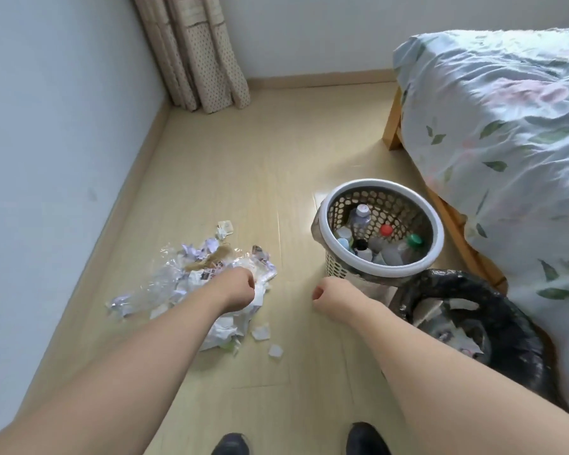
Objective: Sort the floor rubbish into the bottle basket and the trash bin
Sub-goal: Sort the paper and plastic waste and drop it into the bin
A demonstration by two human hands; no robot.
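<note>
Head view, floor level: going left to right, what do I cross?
Wall → paper and plastic rubbish pile → left hand → right hand → bottle basket → bed.

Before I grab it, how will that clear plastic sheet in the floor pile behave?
The clear plastic sheet looks thin and crumpled, so it will likely be floppy and very light. It lies tangled among the paper scraps, so lifting it may drag some along. Its glossy surface could be slippery.
</note>
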